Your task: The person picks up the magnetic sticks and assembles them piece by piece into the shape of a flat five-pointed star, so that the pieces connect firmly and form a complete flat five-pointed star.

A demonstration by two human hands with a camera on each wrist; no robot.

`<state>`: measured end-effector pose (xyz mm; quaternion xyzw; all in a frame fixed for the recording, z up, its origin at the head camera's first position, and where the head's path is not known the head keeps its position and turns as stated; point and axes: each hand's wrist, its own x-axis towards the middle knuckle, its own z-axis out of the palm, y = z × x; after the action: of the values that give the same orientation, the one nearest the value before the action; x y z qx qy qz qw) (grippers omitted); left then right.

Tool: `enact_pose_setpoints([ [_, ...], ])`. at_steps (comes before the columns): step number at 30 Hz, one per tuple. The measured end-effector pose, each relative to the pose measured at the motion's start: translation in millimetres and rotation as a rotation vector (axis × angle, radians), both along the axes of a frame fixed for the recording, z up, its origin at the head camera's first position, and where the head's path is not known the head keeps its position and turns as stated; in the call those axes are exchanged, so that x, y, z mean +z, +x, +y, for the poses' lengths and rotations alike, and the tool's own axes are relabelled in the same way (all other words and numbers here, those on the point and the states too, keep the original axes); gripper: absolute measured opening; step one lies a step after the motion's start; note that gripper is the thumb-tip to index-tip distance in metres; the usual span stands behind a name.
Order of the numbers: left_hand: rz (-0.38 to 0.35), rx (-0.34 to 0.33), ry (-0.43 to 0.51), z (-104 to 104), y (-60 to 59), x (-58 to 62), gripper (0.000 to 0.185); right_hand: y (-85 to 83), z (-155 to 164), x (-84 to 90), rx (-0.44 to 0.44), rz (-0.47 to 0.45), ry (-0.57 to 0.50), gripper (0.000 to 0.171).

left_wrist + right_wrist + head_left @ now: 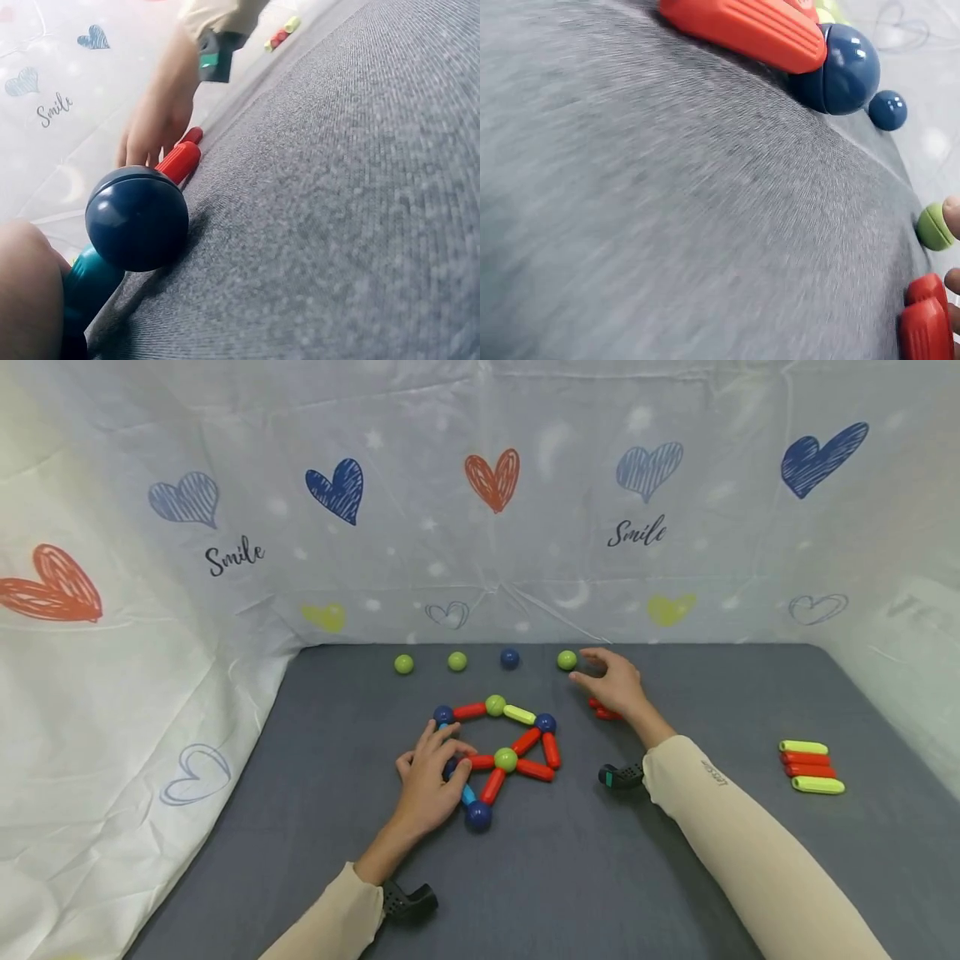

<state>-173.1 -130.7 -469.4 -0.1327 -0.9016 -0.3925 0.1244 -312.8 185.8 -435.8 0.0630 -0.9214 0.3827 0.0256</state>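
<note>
A flat figure of red, lime and teal rods joined by blue and green balls [504,745] lies mid-table. My left hand [453,760] rests on its left side, fingers curled round a dark blue ball [450,769]. Close up, the left wrist view shows the figure's bottom blue ball [136,217] on a teal rod [90,281]. My right hand [588,667] reaches toward the back, fingers relaxed. One fingertip [952,214] touches a loose green ball [567,660] [934,227]. Two red rods [603,710] [924,322] lie under that hand.
Two more green balls [403,664] [457,661] and a blue ball [509,658] [888,110] line the back edge. A stack of lime and red rods [810,766] sits at right. The grey mat [675,860] is walled by heart-printed sheets [150,610].
</note>
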Motion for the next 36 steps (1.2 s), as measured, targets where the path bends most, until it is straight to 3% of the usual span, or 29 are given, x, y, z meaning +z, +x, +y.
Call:
enact_pose_setpoints([
  [7,0.016,0.007,0.001,0.9,0.8,-0.1,0.011,-20.0,-13.6,3.4,0.014,-0.045,0.065,0.060],
  [16,0.012,0.010,0.000,3.4,0.1,-0.5,0.012,-21.4,-21.1,3.5,0.006,-0.058,0.088,0.044],
  [20,0.010,0.044,-0.016,3.5,0.7,-0.7,0.013,-17.7,-21.6,4.5,0.043,-0.041,0.124,0.043],
  [29,0.036,0.188,-0.018,4.6,1.0,0.3,0.014,-0.8,-17.6,5.3,0.148,0.060,0.222,0.045],
  [36,0.049,0.212,-0.005,4.1,0.6,-1.2,0.014,22.8,-14.1,1.7,0.207,0.146,0.224,0.045],
])
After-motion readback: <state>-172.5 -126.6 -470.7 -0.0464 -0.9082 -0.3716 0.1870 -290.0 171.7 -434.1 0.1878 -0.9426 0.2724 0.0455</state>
